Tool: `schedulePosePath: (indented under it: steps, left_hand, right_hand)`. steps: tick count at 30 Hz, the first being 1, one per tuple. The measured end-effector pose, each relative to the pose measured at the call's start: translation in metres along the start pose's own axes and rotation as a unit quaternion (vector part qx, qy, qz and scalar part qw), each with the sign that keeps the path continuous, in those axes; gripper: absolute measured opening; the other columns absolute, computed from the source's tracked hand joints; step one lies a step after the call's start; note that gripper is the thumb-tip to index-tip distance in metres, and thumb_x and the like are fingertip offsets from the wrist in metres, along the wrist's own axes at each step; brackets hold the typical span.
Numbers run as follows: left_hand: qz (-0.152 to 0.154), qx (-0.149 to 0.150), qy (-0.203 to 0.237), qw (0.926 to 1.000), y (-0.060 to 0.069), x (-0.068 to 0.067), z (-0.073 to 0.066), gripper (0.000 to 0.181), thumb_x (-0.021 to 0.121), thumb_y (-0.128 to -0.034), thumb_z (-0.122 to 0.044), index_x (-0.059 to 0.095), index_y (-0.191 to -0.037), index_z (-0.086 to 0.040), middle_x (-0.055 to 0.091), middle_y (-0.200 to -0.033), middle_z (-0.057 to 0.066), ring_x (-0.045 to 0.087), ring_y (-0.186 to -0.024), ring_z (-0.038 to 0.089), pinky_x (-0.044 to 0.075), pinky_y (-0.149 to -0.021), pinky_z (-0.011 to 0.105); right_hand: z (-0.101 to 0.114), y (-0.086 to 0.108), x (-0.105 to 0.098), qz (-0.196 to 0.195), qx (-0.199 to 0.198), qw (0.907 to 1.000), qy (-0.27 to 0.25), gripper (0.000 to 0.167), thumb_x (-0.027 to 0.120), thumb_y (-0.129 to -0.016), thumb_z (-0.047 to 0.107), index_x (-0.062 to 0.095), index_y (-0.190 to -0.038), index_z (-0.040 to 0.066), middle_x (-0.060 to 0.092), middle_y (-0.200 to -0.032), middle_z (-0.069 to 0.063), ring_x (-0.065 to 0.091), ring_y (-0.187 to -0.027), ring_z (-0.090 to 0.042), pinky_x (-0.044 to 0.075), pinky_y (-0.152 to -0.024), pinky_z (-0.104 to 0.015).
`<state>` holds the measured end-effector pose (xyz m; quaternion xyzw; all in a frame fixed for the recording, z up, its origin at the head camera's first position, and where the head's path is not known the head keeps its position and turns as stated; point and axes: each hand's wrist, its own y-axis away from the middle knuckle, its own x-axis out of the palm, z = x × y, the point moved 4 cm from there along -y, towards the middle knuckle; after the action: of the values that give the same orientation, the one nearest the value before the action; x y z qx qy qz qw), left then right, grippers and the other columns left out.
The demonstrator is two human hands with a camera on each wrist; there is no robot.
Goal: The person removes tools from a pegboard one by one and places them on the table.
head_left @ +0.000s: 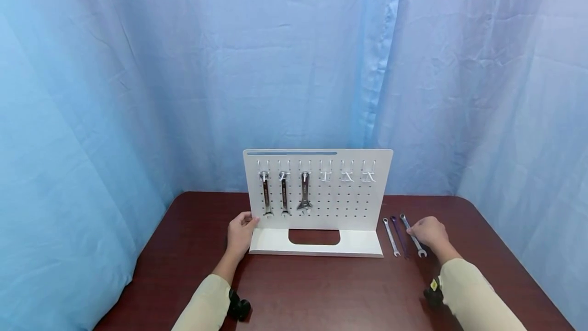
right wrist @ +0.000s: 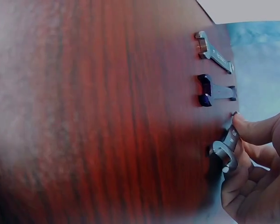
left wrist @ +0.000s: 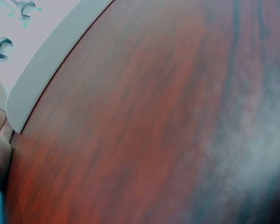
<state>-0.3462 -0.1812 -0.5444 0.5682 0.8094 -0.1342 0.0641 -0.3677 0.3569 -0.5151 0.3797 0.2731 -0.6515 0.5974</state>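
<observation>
Over on the counter's (head_left: 321, 287) right side, the right hand (head_left: 430, 231) is pinching a wrench (head_left: 417, 244), fingers clamped on its shaft. A purple wrench (head_left: 399, 237) and a silver wrench (head_left: 391, 238) are lying just left of it. The left hand (head_left: 240, 235) is gripping the board's (head_left: 342, 206) left edge, fingers clamped there; three hung wrenches (head_left: 284, 195) are dangling.

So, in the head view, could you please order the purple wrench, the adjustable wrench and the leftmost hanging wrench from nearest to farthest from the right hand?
1. Purple wrench: left of the right hand.
2. Adjustable wrench: hanging third from left.
3. Leftmost hanging wrench: left end of pegboard.
</observation>
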Motion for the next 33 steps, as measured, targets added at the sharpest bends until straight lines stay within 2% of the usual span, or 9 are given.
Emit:
schedulePosePath:
  steps: [5, 10, 15, 21, 29, 33]
  left_hand:
    - [0.003, 0.002, 0.006, 1.0000, 0.001, 0.001, 0.000, 0.027, 0.070, -0.0973, -0.020, 0.069, -0.117, -0.003, 0.070, -0.112, 0.014, 0.065, -0.111, 0.030, 0.055, -0.089, 0.044]
    - [0.005, -0.001, 0.007, 1.0000, 0.000, 0.000, -0.002, 0.026, 0.070, -0.0975, -0.021, 0.069, -0.117, -0.004, 0.069, -0.113, 0.013, 0.065, -0.112, 0.028, 0.054, -0.090, 0.044]
    - [0.003, 0.002, 0.007, 1.0000, 0.001, 0.001, 0.000, 0.025, 0.070, -0.0973, -0.021, 0.070, -0.116, -0.004, 0.069, -0.113, 0.014, 0.064, -0.112, 0.029, 0.054, -0.091, 0.045]
    - [0.002, 0.000, 0.006, 1.0000, 0.000, 0.000, 0.000, 0.025, 0.071, -0.0970, -0.020, 0.070, -0.116, -0.003, 0.069, -0.114, 0.014, 0.064, -0.111, 0.028, 0.054, -0.091, 0.045]
    - [0.000, -0.005, 0.005, 1.0000, 0.002, -0.002, -0.001, 0.028, 0.071, -0.0972, -0.021, 0.069, -0.118, -0.003, 0.068, -0.116, 0.015, 0.063, -0.113, 0.029, 0.053, -0.093, 0.046]
    - [0.003, -0.004, 0.002, 1.0000, 0.002, -0.001, -0.001, 0.029, 0.070, -0.0975, -0.021, 0.068, -0.120, -0.003, 0.068, -0.116, 0.015, 0.063, -0.113, 0.029, 0.053, -0.093, 0.046]
  right_hand:
    - [0.001, 0.005, -0.002, -0.019, 0.015, 0.9996, 0.012, 0.033, 0.069, -0.092, 0.018, 0.062, -0.062, 0.008, 0.051, -0.056, -0.001, 0.047, -0.056, -0.021, 0.038, -0.051, -0.035]
    - [0.004, 0.011, -0.005, -0.021, 0.047, 0.9987, 0.005, 0.028, 0.069, -0.094, 0.020, 0.068, -0.070, 0.006, 0.060, -0.064, -0.007, 0.054, -0.058, -0.025, 0.043, -0.049, -0.037]
    - [0.006, 0.015, -0.005, -0.029, 0.061, 0.9977, 0.000, 0.026, 0.069, -0.094, 0.020, 0.069, -0.073, 0.003, 0.063, -0.068, -0.010, 0.056, -0.061, -0.027, 0.044, -0.049, -0.039]
    - [0.004, 0.013, -0.003, -0.041, 0.060, 0.9973, 0.003, 0.023, 0.070, -0.093, 0.020, 0.072, -0.077, 0.003, 0.066, -0.071, -0.009, 0.058, -0.064, -0.027, 0.046, -0.051, -0.040]
    - [0.002, 0.011, -0.001, -0.044, 0.049, 0.9978, -0.001, 0.029, 0.070, -0.093, 0.020, 0.067, -0.069, 0.005, 0.060, -0.064, -0.007, 0.054, -0.060, -0.025, 0.042, -0.050, -0.038]
    - [-0.001, 0.011, -0.003, -0.054, 0.037, 0.9978, -0.008, 0.027, 0.071, -0.093, 0.020, 0.070, -0.072, 0.002, 0.064, -0.067, -0.008, 0.057, -0.061, -0.025, 0.045, -0.052, -0.040]
